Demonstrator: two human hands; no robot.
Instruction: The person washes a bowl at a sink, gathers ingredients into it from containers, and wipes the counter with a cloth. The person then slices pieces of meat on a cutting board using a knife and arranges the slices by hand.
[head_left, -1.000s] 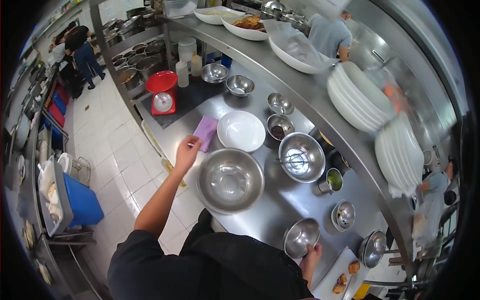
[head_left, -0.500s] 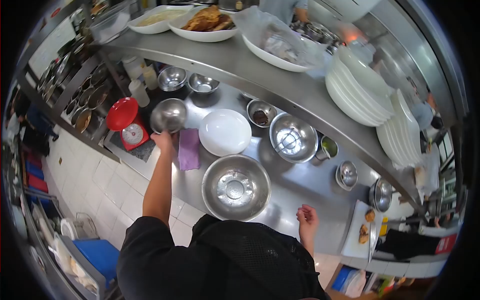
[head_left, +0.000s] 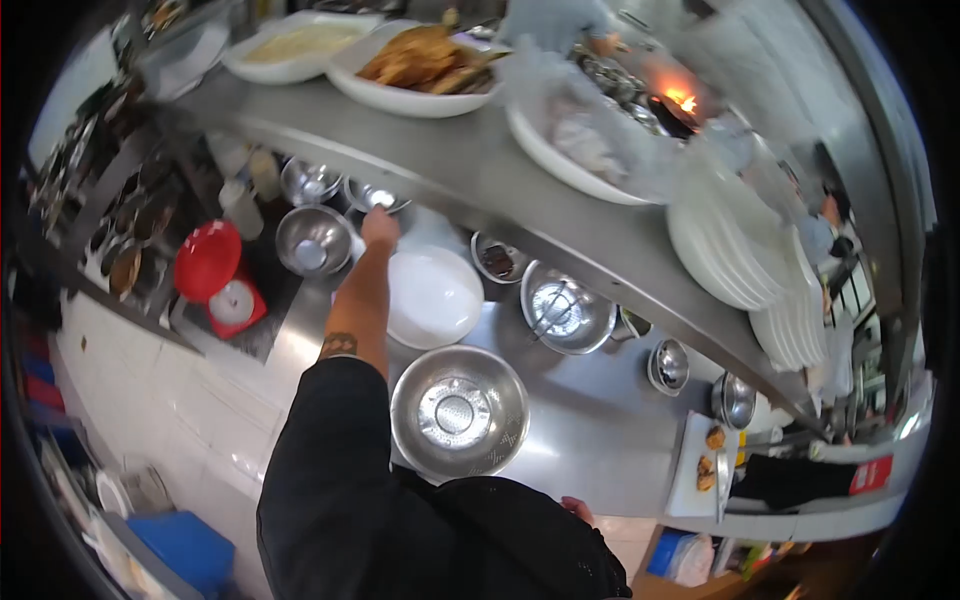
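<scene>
My left hand [head_left: 380,230] reaches across the steel counter, its fingers closed at the near rim of a small metal bowl [head_left: 372,192] under the shelf. Left of it, another metal bowl [head_left: 314,241] sits beside the red kitchen scale [head_left: 222,275]. A white plate [head_left: 434,298] lies just right of my forearm, which hides most of a purple cloth. Closer to my body stands a large metal bowl [head_left: 459,412]. My right hand [head_left: 577,509] is low by my torso, partly hidden, fingers loose and nothing visible in them.
Overhead, a steel shelf [head_left: 440,150] carries food dishes and stacked white plates [head_left: 720,235]. Along the counter are a bowl with a whisk [head_left: 568,308], smaller bowls and a white cutting board [head_left: 690,470] with a knife. A flame [head_left: 682,100] burns beyond the shelf, near another person.
My left hand has left the bowl beside the scale and moved right and farther in, to the small bowl under the shelf. My right hand has drawn back towards my body.
</scene>
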